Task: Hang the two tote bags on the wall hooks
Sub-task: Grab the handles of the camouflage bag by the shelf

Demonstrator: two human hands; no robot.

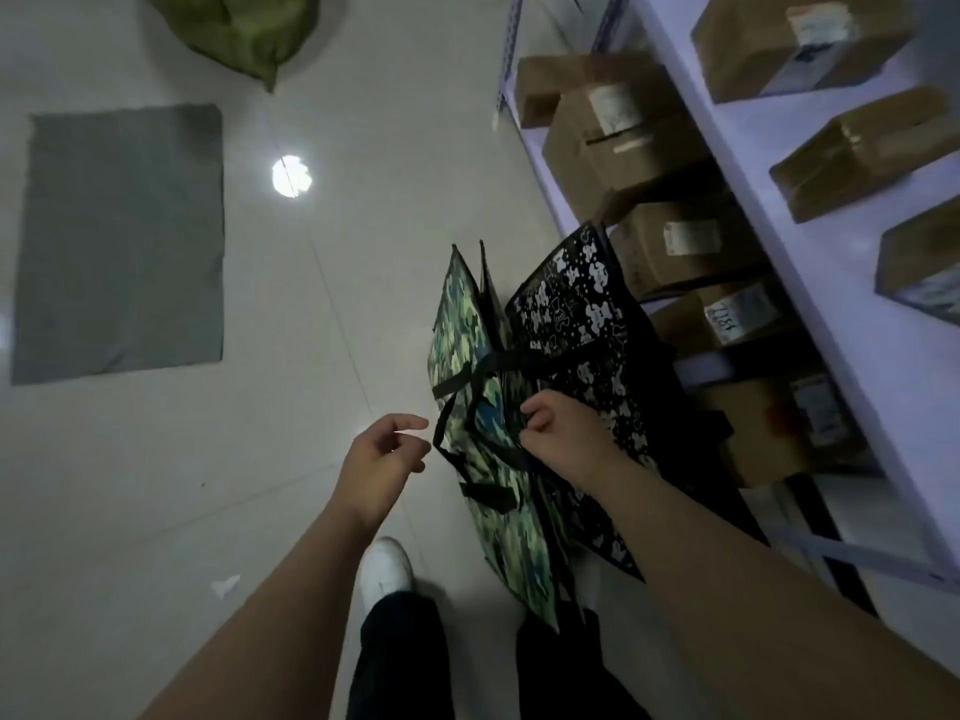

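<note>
1. A person's right hand [558,436] is closed on the top edge of a green camouflage tote bag [485,444], which stands on the pale floor [363,252] at about 4 o'clock from frame centre.
2. A black tote bag with white figures [582,324] leans just beside it, at its 2 o'clock, against the shelving unit [810,283].
3. The left hand [382,452] hovers at the camouflage bag's 9 o'clock, fingers loosely apart, holding nothing.
4. Cardboard boxes [680,246] fill the shelves; a grey mat [122,241] lies at 9 o'clock, a green sack [244,28] at 11 o'clock.
</note>
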